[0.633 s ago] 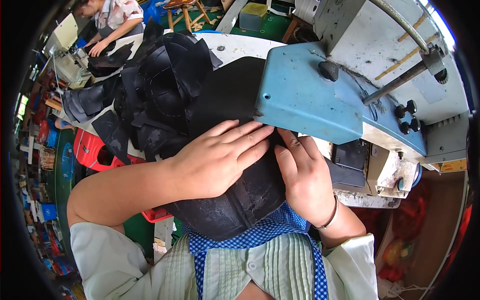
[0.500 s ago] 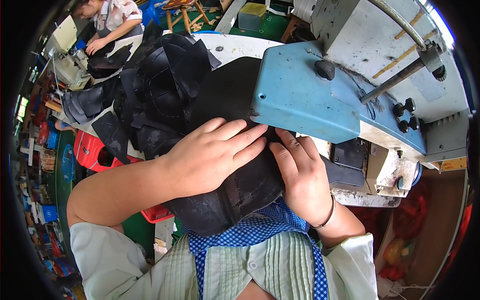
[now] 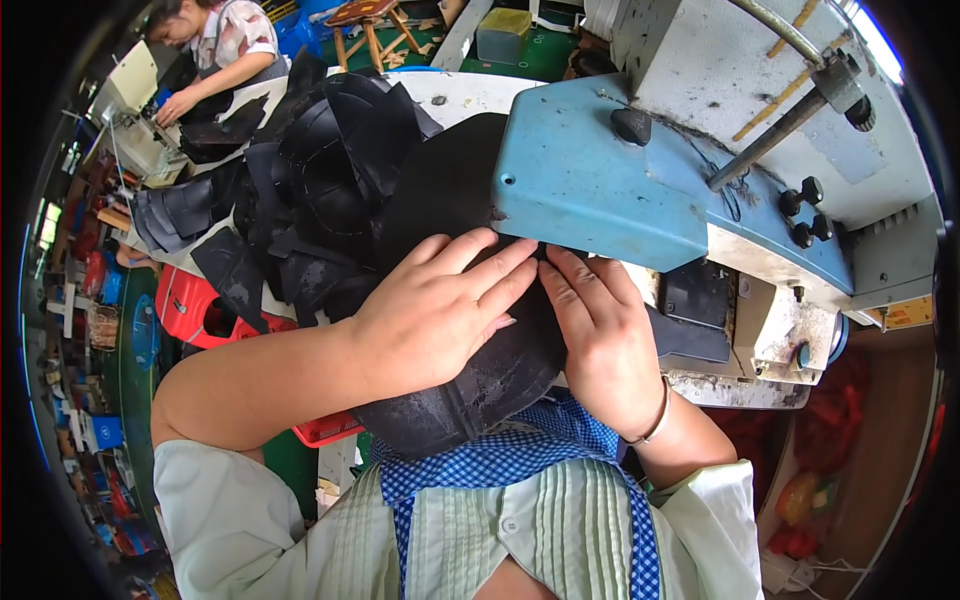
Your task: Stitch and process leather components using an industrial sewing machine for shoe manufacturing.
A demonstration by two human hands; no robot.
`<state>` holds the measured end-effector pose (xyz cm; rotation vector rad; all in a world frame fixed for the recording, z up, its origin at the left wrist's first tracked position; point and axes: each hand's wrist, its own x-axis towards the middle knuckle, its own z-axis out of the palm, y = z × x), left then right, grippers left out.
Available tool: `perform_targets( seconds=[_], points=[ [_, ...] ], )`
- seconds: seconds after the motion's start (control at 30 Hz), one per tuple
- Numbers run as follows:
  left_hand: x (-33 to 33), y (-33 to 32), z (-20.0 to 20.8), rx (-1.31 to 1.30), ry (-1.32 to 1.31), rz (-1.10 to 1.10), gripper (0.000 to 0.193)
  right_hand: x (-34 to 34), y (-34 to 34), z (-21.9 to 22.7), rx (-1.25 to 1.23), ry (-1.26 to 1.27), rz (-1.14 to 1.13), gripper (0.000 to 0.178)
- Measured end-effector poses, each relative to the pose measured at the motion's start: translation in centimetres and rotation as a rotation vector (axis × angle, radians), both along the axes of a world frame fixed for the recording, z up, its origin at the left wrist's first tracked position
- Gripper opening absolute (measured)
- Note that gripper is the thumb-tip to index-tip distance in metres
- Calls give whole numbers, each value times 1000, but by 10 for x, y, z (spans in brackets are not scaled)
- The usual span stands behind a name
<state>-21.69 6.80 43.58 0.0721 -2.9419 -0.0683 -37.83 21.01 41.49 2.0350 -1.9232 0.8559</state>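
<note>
Table (image 3: pixel 455 88); L hand (image 3: pixel 435 310) flat on blk piece (image 3: pixel 500 385), slid fwd; R hand (image 3: pixel 605 335) grip unclear

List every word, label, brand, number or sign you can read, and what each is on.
None can be read.
Blue box, left: pale mark, too blurred.
Yellow strip, right edge: any print is too small.
Blue machine cover: no lettering seen.
Black piece under the left hand and right hand: none seen.

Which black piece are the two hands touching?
The black leathery piece nearest the blue checked apron: the left hand and right hand rest on it. The other black pieces lie heaped at the left.
</note>
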Motion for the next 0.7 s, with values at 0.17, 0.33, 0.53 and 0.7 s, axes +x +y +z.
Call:
perform_targets(
  seconds=[0.17,0.33,0.53,0.7],
  points=[
    [-3,-15,-1,-42,-4,-45,46,-2,-2,0,-1,16,6,47],
    [-4,-14,1,-34,-37,-40,51,-3,-1,-2,-12,16,4,46],
    [-6,-18,-4,-17,-39,-45,56,-4,1,-2,-5,-27,23,45],
    [-9,-22,-7,23,8,-52,51,-2,3,-2,7,-19,26,42]
  ],
)
